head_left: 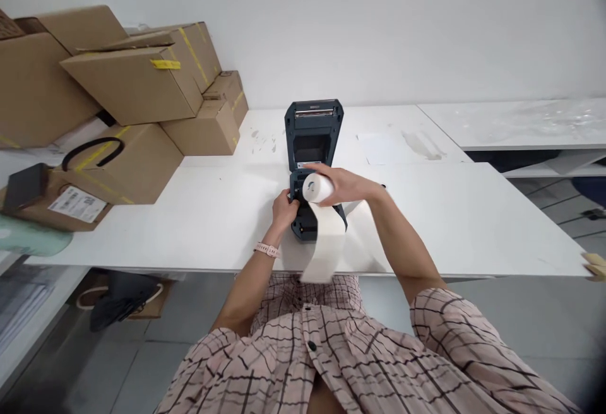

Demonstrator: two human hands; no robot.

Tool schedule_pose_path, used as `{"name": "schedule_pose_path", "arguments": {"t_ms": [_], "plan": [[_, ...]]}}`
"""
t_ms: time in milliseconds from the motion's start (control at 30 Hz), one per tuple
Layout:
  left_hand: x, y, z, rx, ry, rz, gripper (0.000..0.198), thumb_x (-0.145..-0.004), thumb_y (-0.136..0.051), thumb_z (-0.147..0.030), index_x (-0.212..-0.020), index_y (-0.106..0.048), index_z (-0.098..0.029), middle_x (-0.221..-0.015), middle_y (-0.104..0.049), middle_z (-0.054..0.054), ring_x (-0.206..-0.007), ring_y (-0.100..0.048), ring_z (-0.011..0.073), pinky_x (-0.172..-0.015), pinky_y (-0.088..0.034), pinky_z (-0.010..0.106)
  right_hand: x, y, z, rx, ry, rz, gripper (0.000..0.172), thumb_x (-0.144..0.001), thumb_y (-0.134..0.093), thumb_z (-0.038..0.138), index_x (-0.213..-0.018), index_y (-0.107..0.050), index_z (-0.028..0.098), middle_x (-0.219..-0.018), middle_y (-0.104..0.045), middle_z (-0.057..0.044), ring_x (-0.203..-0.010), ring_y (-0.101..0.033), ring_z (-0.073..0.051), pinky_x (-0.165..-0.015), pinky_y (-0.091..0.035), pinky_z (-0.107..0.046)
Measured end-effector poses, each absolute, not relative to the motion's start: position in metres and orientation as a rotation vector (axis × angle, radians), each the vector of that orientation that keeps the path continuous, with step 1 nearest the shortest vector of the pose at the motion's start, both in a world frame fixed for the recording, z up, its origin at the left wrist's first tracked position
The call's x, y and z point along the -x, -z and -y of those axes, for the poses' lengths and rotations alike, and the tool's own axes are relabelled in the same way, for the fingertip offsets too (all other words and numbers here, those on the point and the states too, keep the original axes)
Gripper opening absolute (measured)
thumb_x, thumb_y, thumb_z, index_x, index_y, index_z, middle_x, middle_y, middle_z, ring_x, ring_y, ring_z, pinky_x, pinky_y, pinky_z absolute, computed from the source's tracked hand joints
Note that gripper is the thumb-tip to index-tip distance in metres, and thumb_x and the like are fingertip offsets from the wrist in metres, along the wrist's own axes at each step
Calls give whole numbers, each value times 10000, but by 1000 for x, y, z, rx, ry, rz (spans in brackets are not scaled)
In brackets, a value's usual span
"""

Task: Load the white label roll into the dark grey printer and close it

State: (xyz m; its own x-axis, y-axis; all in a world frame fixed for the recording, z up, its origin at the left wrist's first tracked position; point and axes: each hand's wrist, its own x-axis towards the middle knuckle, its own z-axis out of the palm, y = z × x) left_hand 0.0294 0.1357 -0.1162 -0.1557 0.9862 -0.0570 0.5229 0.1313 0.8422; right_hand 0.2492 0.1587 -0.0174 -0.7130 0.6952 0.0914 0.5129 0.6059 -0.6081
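One paper roll (311,189) is held in the right hand (344,185), fingers closed around it; its loose strip (328,243) hangs below the grip. Beneath stands the printer (303,215), lid (313,129) raised beyond. Left hand (285,210) touches the printer's side; closure cannot be determined.

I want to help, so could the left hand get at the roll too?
Probably yes. The left hand is at the side of the printer, close to the roll, and nothing seems to block it. The right hand holds the roll but leaves its marked end bare.
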Motion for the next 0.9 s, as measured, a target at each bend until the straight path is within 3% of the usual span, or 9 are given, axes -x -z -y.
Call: {"name": "schedule_pose_path", "arguments": {"t_ms": [67,200,400,567,667,767,900], "plan": [[-29,116,-134,-1444,-912,-1766,487,-809,-596,-164,-1289,-676,-143,-902,-730,79,-815,-667,229,-725,-471,307,-287,4,-127,924,-800,2353,960,-778,-833,463,-1612,-373,344,-1640,-473,-64,-1455,-512,-358,-1207,-445,-523],[-29,119,-132,-1405,-968,-1701,488,-816,-574,-186,-1293,-667,-141,-888,-705,76,-763,-634,212,-677,-459,302,-370,16,-72,1170,-754,2013,1037,-725,-897,467,-1612,-371,356,-1547,-564,-80,-1451,-515,-357,-1217,-449,-520],[-30,128,-134,-1347,-1038,-1684,503,-786,-589,-194,-1278,-675,-134,-820,-668,50,-708,-602,189,-652,-459,292,-433,100,-81,1560,-801,1386,1057,-668,-809,408,-1621,-363,310,-1690,-366,-135,-1263,-661,-375,-932,-643,-464],[-28,132,-136,-1300,-1071,-1638,538,-762,-600,-198,-1292,-672,-139,-860,-695,57,-742,-624,192,-672,-486,292,-434,136,-105,1634,-913,1214,1109,-666,-741,422,-1649,-260,247,-1492,-607,-171,-1313,-648,-368,-1048,-590,-519],[-27,134,-136,-1273,-1092,-1604,550,-755,-603,-204,-1297,-665,-136,-898,-708,69,-768,-636,195,-685,-498,294,-446,125,-100,1578,-894,1357,1095,-690,-748,455,-1652,-247,306,-1619,-503,-132,-1495,-499,-334,-1138,-531,-506],[-27,135,-137,-1251,-1093,-1593,558,-748,-614,-213,-1299,-661,-139,-900,-701,68,-760,-629,190,-682,-496,292,-459,95,-98,1499,-703,1516,910,-774,-696,473,-1607,-346,361,-1673,-444,-82,-1566,-397,-323,-1152,-503,-527],[-27,136,-138,-1249,-1106,-1604,578,-735,-614,-212,-1306,-661,-135,-883,-684,56,-744,-607,179,-666,-482,284,-443,53,-132,1641,-532,1871,553,-876,-618,388,-1421,-597,297,-1364,-730,-109,-1269,-666,-351,-1001,-541,-540]]}}
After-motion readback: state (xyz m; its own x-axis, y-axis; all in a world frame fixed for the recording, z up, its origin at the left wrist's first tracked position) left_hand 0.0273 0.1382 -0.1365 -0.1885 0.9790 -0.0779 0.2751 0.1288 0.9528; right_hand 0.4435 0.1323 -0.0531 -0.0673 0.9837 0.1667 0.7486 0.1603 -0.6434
